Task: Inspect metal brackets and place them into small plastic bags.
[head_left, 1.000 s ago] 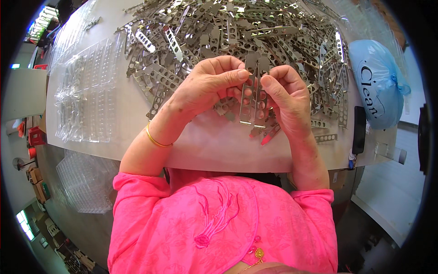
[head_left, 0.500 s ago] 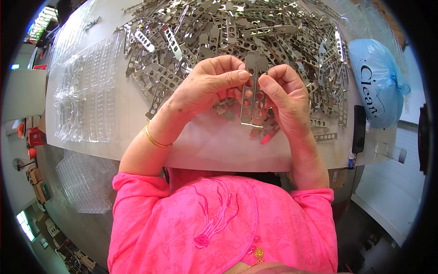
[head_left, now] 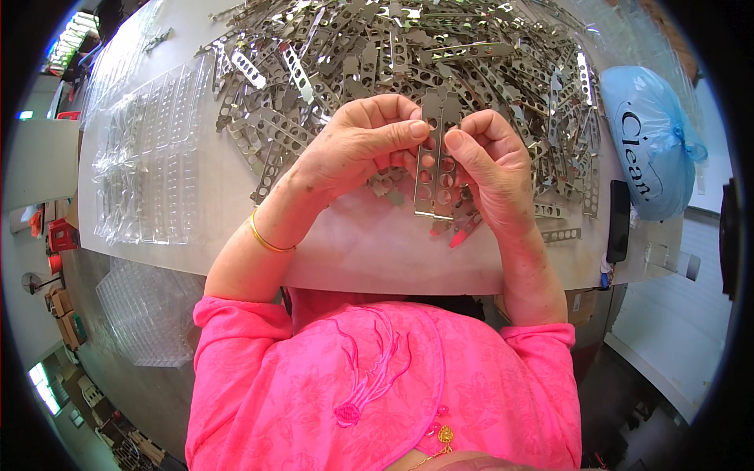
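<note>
Between both my hands stands a pair of flat metal strips [head_left: 435,177] with rows of round holes, side by side and joined or touching along their length. My left hand [head_left: 365,141] pinches the left edge with thumb and forefinger. On the other edge, my right hand [head_left: 495,161] grips with its thumb in front and its fingers curled behind. Beyond my hands lies a large heap of similar perforated metal strips [head_left: 353,55]. Below the held strips, small red-looking pieces or reflections [head_left: 465,230] show on the table; I cannot tell which.
Clear plastic trays [head_left: 153,157] lie at the table's left, and more clear trays [head_left: 149,314] are stacked below its edge. A tied blue plastic bag [head_left: 648,141] sits at the right, with a black phone [head_left: 618,220] beside it. The white table [head_left: 353,263] curves in front of me.
</note>
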Tool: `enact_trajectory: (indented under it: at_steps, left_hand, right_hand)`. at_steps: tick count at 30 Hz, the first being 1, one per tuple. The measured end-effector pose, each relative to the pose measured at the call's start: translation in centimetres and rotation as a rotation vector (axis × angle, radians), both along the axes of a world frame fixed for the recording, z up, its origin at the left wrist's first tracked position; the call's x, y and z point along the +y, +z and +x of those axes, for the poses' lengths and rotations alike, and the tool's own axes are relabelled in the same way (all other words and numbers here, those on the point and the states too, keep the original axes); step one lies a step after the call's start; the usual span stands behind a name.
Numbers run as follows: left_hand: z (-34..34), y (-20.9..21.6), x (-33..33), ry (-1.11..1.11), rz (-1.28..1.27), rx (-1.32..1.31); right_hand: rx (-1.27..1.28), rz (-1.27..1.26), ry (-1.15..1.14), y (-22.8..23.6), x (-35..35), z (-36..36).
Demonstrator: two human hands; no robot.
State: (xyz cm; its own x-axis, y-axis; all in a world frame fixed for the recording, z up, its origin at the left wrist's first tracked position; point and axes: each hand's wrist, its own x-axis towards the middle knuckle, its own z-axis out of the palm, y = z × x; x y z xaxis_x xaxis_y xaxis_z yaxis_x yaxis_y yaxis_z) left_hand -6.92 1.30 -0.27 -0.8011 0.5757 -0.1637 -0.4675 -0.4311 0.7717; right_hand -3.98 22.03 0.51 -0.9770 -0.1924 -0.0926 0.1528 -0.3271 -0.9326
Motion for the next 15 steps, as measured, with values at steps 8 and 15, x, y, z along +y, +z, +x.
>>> enact_trajectory:
  at_steps: [8,15]
  left_hand:
    - [0.09,0.14,0.09,0.012,-0.006,0.002]
    - [0.01,0.18,0.01,-0.004,-0.007,0.007]
  right_hand:
    - [0.012,0.003,0.012,-0.04,0.07,-0.07]
    - [-0.002,0.008,0.006,0.08,0.04,-0.02]
